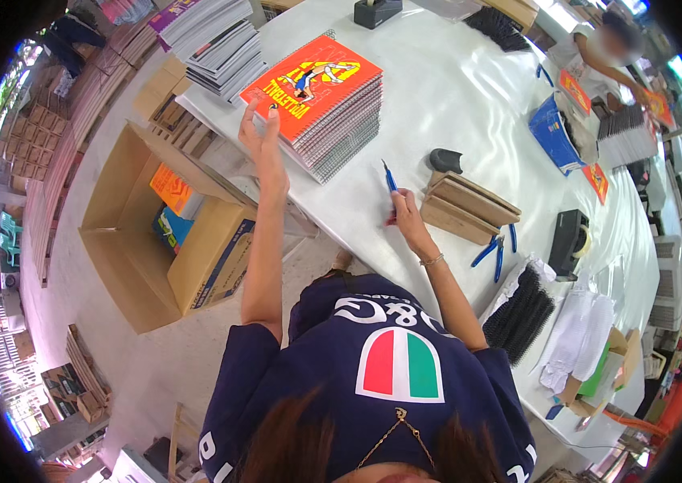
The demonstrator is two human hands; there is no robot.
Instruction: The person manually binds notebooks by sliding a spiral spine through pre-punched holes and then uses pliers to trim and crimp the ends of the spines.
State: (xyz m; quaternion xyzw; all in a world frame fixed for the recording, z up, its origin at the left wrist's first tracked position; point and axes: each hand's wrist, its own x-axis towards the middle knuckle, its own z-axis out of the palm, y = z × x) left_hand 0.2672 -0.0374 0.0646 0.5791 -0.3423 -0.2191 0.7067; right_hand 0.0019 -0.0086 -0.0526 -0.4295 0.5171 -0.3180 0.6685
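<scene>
A stack of spiral-bound notebooks (pixel 339 129) with orange-red covers and a printed figure lies on the white table. My left hand (pixel 263 137) rests at its near left corner, fingers apart, with a fingertip on the top cover. Over the table's near edge, my right hand (pixel 407 219) is closed around a slim blue tool (pixel 390 176) with a thin dark tip pointing away from me. Its lower end is hidden in my fingers, so its exact kind is unclear. Right of that hand stands a brown cardboard holder (pixel 469 205), with blue-handled pliers (pixel 495 251) beside it.
An open carton (pixel 135 270) with colourful covers inside stands left of the table. Behind the notebooks' left side is a pile of booklets (pixel 228 60). A tape dispenser (pixel 570 241) and black binding coils (pixel 519 314) lie right. A co-worker (pixel 598 64) handles notebooks at far right.
</scene>
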